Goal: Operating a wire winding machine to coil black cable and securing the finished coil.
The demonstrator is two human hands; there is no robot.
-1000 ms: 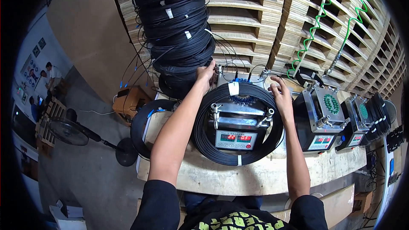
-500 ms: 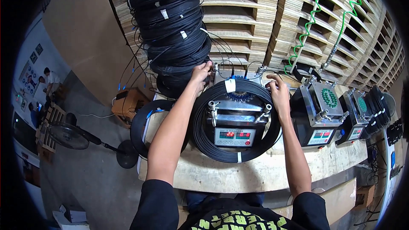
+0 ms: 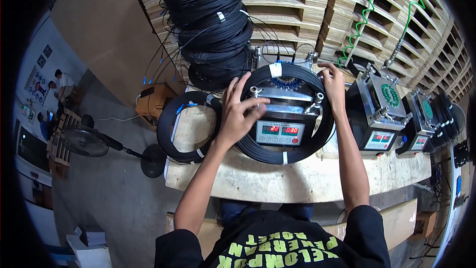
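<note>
A coil of thin black cable (image 3: 283, 158) with white tags rings a black bench machine, passing in front of its display panel (image 3: 280, 133). On the machine's metal top is a round plate (image 3: 287, 83) edged with small blue fittings. My left hand (image 3: 240, 111), fingers spread, is over the coil's left side beside the front left metal clamp (image 3: 255, 92). Whether its fingertips touch anything is unclear. My right hand (image 3: 335, 82) is at the coil's upper right edge, fingers bent and apart, with nothing visible in them. Thin cables with dark connectors (image 3: 278, 57) rise behind the plate.
A tall stack of black cable coils (image 3: 210, 34) stands behind on the left. Another coil (image 3: 166, 141) lies left on the wooden table (image 3: 238, 181). Two similar machines (image 3: 384, 104) (image 3: 419, 124) stand right. Wooden pallets (image 3: 282, 7) rise behind. A fan (image 3: 84, 141) stands left; people (image 3: 64, 82) are farther off.
My left hand has left the machine's back left corner and come forward, its fingers spreading. My right hand stays by the coil's upper right. The display's red digits have changed, and the view has shifted.
</note>
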